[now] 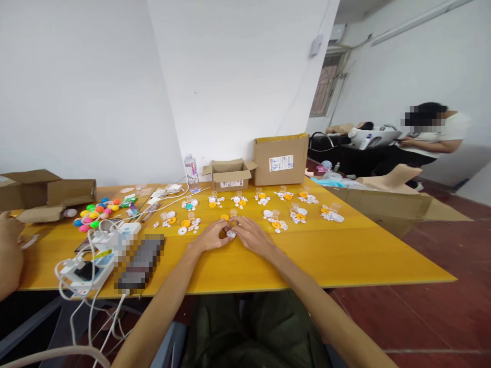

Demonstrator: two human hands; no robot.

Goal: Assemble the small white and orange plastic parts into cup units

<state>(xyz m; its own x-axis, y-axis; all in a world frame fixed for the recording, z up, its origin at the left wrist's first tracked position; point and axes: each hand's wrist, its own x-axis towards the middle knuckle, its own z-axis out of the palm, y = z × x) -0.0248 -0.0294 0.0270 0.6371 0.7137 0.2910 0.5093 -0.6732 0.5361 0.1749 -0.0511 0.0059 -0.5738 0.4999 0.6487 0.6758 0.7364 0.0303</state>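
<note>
My left hand [212,236] and my right hand [253,236] meet just above the yellow table [318,255]. Their fingertips close around a small whitish, partly clear plastic piece [230,233]; its exact kind is too small to make out. Right behind my hands lie an orange plastic ring [224,217] and a clear little cup [233,212], partly hidden by my fingers. Small groups of parts spread in rows around them, such as an orange wheel [185,223], a white disc [182,231] and a teal piece [188,206].
A power strip [126,235] with tangled white cables and a phone [141,263] lie to the left, near colourful balls [94,214]. At the back stand a water bottle [192,174], a small open carton [230,176] and a larger box [281,161]. Another person's arm [9,255] rests far left.
</note>
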